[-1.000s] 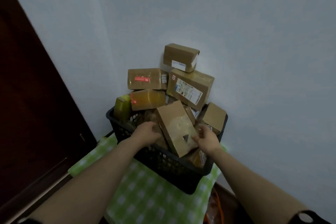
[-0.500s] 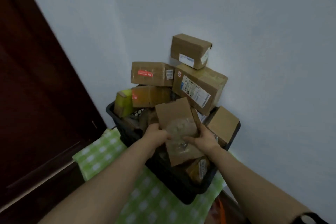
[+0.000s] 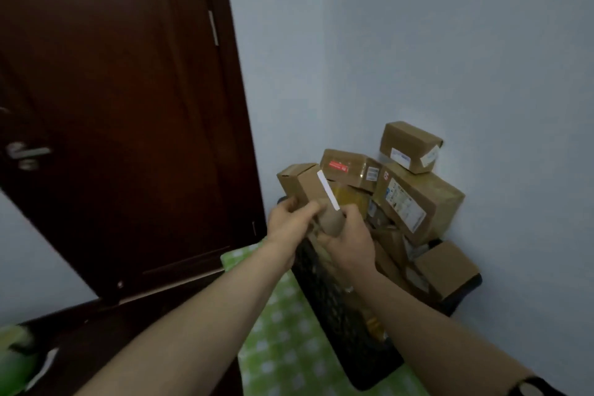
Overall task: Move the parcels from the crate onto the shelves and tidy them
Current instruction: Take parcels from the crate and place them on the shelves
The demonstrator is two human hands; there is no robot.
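"Gripping anything at this moment?"

"Yes. Both of your hands are closed around one brown cardboard parcel with a white strip along its edge (image 3: 299, 185). Your left hand (image 3: 289, 222) curls round its lower left side. Your right hand (image 3: 348, 243) wraps its bottom end from the right, fingers folded over the card."

"Which way does it lie?"

"Its long axis runs from your hands up and away, leaning left, so most of the box stands above your knuckles. Your left hand sits slightly higher on it. Both forearms reach forward, nearly straight."

"And the black plastic lattice crate (image 3: 337, 315)?"

"Directly below and to the right of your hands, on a green checked cloth (image 3: 289, 347). More brown parcels (image 3: 418, 199) are heaped in it beyond your right hand, against a pale blue wall (image 3: 450, 42). A dark wooden door (image 3: 112, 106) stands left of your left hand."

"The shelves?"

"Not in view. I judge you must turn away from the crate, carrying the parcel clear of the heap."
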